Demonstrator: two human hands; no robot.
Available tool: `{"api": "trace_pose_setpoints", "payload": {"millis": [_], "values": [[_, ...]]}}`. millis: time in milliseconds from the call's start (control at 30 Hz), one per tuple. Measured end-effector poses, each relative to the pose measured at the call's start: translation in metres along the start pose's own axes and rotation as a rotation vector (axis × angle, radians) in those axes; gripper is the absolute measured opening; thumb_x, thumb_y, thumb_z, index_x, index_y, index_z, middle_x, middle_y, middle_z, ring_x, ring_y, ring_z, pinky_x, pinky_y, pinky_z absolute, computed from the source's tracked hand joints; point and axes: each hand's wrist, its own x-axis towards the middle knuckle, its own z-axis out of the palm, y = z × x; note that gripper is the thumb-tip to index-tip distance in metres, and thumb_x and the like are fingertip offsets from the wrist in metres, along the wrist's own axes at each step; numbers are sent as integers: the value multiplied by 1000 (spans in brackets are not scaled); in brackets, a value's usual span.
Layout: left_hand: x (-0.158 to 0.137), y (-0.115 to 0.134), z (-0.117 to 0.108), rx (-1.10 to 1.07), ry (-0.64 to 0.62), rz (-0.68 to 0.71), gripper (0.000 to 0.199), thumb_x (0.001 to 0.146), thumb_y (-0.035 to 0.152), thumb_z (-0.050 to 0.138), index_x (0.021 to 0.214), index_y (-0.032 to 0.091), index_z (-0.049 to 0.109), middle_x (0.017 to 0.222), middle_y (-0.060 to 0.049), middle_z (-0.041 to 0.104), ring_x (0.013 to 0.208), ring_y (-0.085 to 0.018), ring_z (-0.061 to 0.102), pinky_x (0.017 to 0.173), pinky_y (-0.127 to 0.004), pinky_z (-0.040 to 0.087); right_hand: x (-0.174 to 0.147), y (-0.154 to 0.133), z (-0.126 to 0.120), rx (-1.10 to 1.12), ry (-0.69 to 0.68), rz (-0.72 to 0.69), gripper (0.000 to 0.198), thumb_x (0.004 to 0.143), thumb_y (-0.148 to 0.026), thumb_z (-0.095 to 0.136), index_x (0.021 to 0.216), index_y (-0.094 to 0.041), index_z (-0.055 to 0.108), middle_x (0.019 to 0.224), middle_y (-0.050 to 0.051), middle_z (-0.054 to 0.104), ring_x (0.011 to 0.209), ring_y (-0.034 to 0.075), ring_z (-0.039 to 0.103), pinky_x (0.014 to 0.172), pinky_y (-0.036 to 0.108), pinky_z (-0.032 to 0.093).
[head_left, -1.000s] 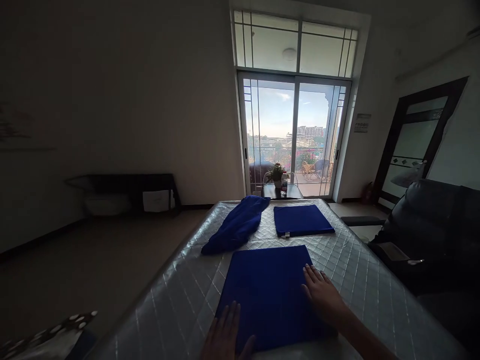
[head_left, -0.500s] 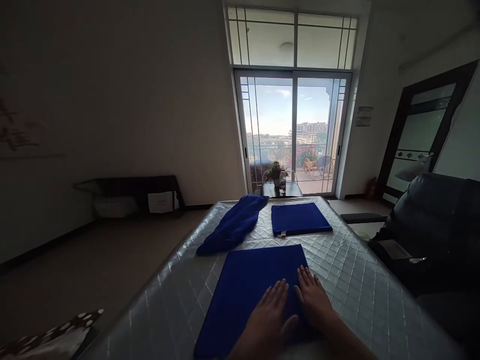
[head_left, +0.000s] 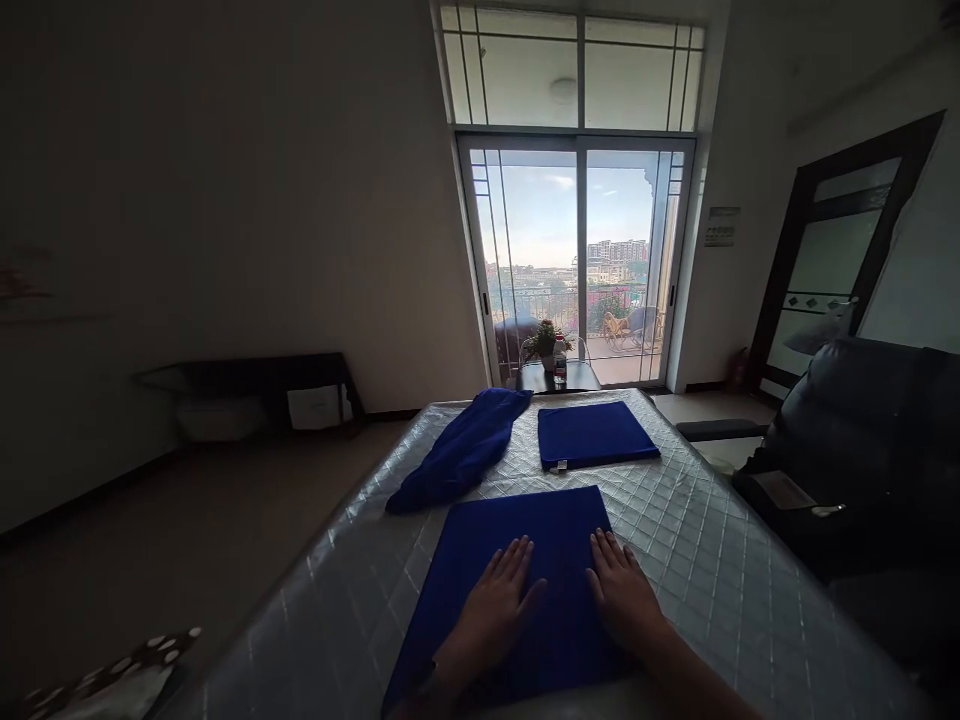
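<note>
A flat blue folded cloth lies in front of me on a bed with a silvery quilted cover. My left hand rests flat on the middle of this cloth, fingers stretched forward and thumb apart. Along the cloth's right edge lies my right hand, also flat with its fingers extended. Beyond it, a second blue folded cloth with a small white tag lies toward the far end. A crumpled blue cloth is spread to its left.
Right of the bed stands a dark leather armchair. A small table past the bed's far end carries a potted plant and a bottle. Spotted brown fabric shows at the lower left.
My left hand has slid left across the folded cloth, away from my right hand. The right hand stays nearly in place at the right edge. The view has shifted slightly.
</note>
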Motion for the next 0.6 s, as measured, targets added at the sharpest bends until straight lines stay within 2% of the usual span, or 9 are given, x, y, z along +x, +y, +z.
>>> {"api": "trace_pose_setpoints", "payload": {"millis": [133,233,600], "values": [[-20,-49,-12,-18,-4,-215,74,101,61,20,155,11,32,164,-13,36,153,-25,32,126,-49,31,-2,-3,-4,3,-23,13,63,102,-40,19,158,-13,24,168,6,21,156,20,13,128,43,15],[-28,-67,-11,-29,-11,-265,77,100,64,20,156,12,28,166,-12,31,154,-26,28,127,-51,28,-3,-5,-5,5,-28,31,64,102,-41,17,158,-13,24,168,6,20,157,19,12,128,42,13],[-26,-76,-2,-54,-27,-280,83,97,69,22,156,11,30,166,-13,29,154,-28,26,128,-52,27,1,-13,-3,-92,-56,61,64,101,-43,18,159,-14,22,169,5,18,157,20,12,127,43,16]]}}
